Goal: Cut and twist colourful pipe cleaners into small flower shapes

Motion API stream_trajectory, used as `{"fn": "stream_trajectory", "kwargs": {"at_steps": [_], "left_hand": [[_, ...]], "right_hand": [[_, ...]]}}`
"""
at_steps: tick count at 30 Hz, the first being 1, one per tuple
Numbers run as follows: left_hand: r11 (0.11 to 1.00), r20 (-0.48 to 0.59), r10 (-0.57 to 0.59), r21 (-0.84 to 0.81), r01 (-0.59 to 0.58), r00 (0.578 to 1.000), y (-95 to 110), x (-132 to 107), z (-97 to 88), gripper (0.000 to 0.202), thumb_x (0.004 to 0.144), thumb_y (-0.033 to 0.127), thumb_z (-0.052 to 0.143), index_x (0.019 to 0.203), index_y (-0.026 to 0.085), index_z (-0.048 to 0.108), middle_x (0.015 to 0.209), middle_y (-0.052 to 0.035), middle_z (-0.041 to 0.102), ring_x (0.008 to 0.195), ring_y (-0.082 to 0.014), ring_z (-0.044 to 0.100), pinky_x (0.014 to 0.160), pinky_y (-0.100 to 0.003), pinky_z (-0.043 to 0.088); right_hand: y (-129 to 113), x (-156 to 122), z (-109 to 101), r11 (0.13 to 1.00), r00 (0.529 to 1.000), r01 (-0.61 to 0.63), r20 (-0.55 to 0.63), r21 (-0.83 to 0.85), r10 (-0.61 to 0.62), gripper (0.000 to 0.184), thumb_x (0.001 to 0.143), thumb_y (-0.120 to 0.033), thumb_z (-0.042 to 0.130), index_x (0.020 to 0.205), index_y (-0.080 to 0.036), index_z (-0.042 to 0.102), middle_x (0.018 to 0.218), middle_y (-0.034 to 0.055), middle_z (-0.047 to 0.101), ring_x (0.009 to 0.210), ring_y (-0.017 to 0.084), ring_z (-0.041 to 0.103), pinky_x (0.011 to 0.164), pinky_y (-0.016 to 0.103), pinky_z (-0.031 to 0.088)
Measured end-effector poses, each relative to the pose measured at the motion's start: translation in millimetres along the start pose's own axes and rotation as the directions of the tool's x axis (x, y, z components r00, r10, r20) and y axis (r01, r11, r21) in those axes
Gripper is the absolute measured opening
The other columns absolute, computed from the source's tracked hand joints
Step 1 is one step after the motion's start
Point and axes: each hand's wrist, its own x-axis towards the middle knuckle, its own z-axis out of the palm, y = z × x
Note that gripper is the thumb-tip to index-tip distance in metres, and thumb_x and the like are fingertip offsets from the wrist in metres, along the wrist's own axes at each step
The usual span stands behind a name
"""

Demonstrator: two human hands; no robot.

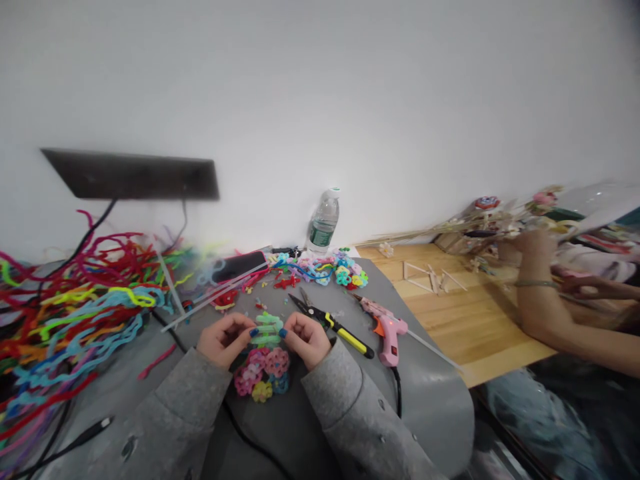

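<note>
Left hand (227, 340): closed to a pinch, thumb against finger, on the left edge of the pale green looped piece. Right hand (306, 340): likewise closed, pinching the right edge.

Green looped piece (267, 325): one, spanning the gap between both hands. Risk: loops pulled out of shape; cause, uneven tension if one hand draws harder than the other.

Flower cluster (263, 370): pink, yellow and blue, just nearer the body than the green piece, between the wrists. Whether the two are joined cannot be told. Risk: crushed petals, should either wrist drop.

Pliers (345, 331): black and yellow, just beyond and right of the right hand, tips spread. Risk: a scratch or a snag — cause, the right hand swinging outward.

Glue gun (385, 327): pink, lying right of the right hand and the pliers, nozzle pointing away. Heat cannot be judged; if hot, a careless reach risks a burn. Its cord (397, 393) trails near the right sleeve (345, 393) — a catch there could drag the gun.

Fuzzy strands (85, 320): large tangled heap, left of the left hand. Risk: strands hooking the left sleeve (185, 400), should that arm move outward.
</note>
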Motion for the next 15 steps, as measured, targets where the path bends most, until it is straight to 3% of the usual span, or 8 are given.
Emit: {"fn": "stream_trajectory", "kwargs": {"at_steps": [6, 15], "left_hand": [[0.999, -0.006, 0.009, 0.036, -0.008, 1.0, 5, -1, 0.2, 0.013, 0.067, 0.029, 0.065, 0.067, 0.015, 0.064, 0.058, -0.0004, 0.065, 0.05, -0.0101, 0.054, 0.049, -0.019, 0.044], [0.998, -0.005, 0.044, 0.051, -0.044, 0.999, 3, -3, -2.0, 0.013, 0.068, 0.028, 0.063, 0.069, 0.016, 0.066, 0.063, -0.0028, 0.069, 0.057, -0.0131, 0.06, 0.055, -0.021, 0.048]], "right_hand": [[7, 1, 2, 0.999, 0.998, 0.025, -0.054, 0.03, -0.024, 0.047, 0.061, -0.059, 0.068, 0.058, -0.018, 0.045, 0.043, -0.0088, 0.036, 0.038, 0.003, 0.025, 0.039, 0.019, 0.02], [-15, -3, 2, 0.998, 0.998, -0.059, 0.033, 0.001, 0.059, 0.05, 0.059, -0.062, 0.069, 0.06, -0.017, 0.046, 0.046, -0.0079, 0.04, 0.041, 0.004, 0.03, 0.041, 0.019, 0.022]]}}
